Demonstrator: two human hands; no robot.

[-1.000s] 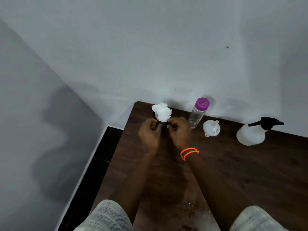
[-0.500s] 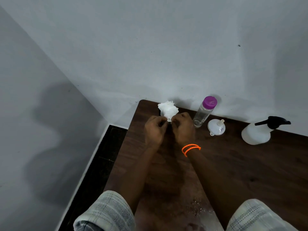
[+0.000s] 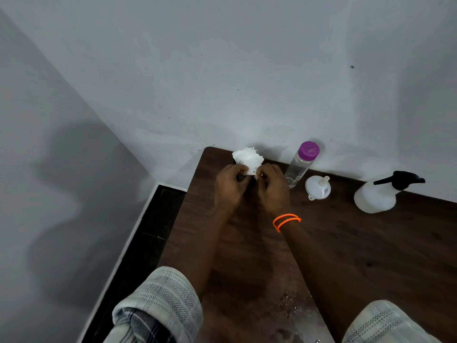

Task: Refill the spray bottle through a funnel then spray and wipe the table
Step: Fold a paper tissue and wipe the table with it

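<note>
At the far left corner of the dark wooden table [image 3: 371,243], a bunch of white tissue [image 3: 247,157] stands in a small dark holder that my hands mostly hide. My left hand [image 3: 230,186] and my right hand [image 3: 272,188] both pinch the lower edge of the tissue with curled fingers. A clear water bottle [image 3: 300,167] with a purple cap stands just right of my right hand. The white funnel [image 3: 317,188] lies beside it. Farther right stands the white spray bottle [image 3: 376,198] with its black trigger head on.
The table sits in a corner, with grey walls behind it and to the left. A dark floor strip [image 3: 148,233] runs along the table's left edge. Water drops glisten on the wet patch [image 3: 296,313] of table near me.
Both hands have kept working at the tissue and now pinch its lower edge. The camera has shifted, so everything sits slightly lower and to the right.
</note>
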